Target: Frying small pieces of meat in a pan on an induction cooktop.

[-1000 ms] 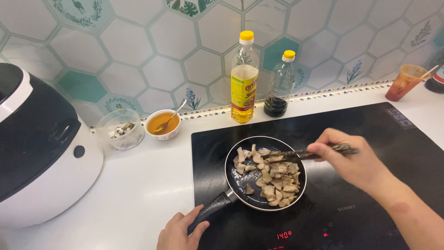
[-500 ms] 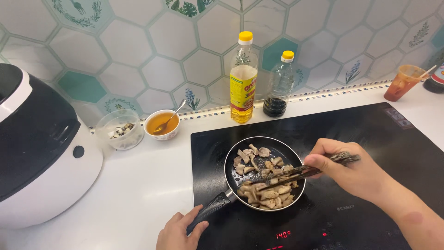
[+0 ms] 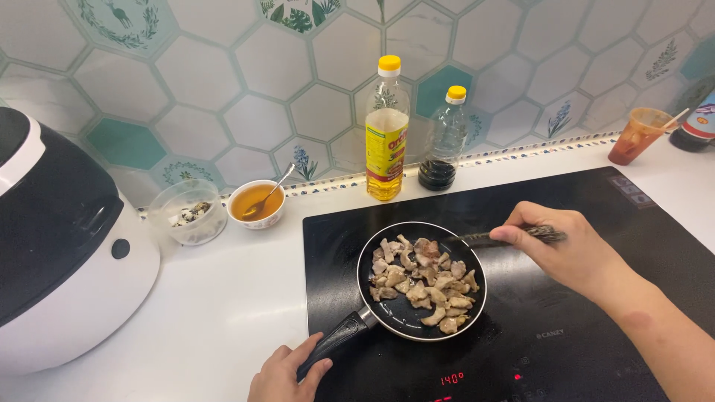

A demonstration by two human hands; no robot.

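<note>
The left hand (image 3: 287,372) has its fingers (image 3: 319,366) wrapped around the black handle (image 3: 339,339) of the frying pan (image 3: 421,281), steadying it from the near side. The right hand (image 3: 562,242) has its fingers (image 3: 514,232) pinched on dark chopsticks (image 3: 491,237), whose tips reach over the pan's far rim towards the pale meat pieces (image 3: 424,281) heaped in it. The pan sits on the black induction hob (image 3: 581,327), just ahead of the left fingers. Beyond it on the white counter (image 3: 216,298) stand a yellow oil bottle (image 3: 386,141), a dark sauce bottle (image 3: 443,141), a bowl of orange sauce (image 3: 257,205) with a spoon, and a clear container (image 3: 186,216); a rice cooker (image 3: 59,246) stands far left. Pieces lie close to the near rim, so a hard push with the chopsticks could probably flick some onto the hob. A loose grip on the handle could let the pan slide.
</note>
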